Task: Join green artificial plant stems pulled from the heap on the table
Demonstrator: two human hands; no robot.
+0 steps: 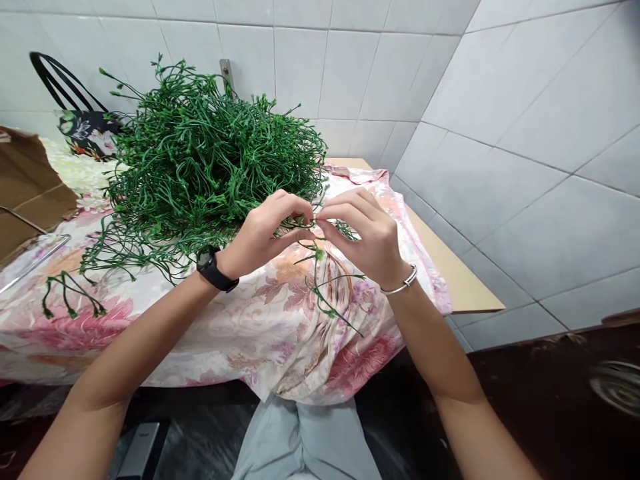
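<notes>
A big heap of green plastic stems (200,160) lies on a table covered with a pink floral cloth (240,333). My left hand (267,230), with a black watch on the wrist, and my right hand (367,233), with a silver bangle, meet in front of the heap. Both pinch one green branched stem (325,293) between fingertips; its thin branches hang down over the cloth's front edge. A separate small green sprig (70,297) rests on the cloth at the left.
White tiled walls stand behind and to the right. A brown cardboard box (27,187) and a floral bag with black handles (85,127) sit at the back left. The bare wooden table edge (460,280) shows at the right. My grey-clad lap (300,440) is below.
</notes>
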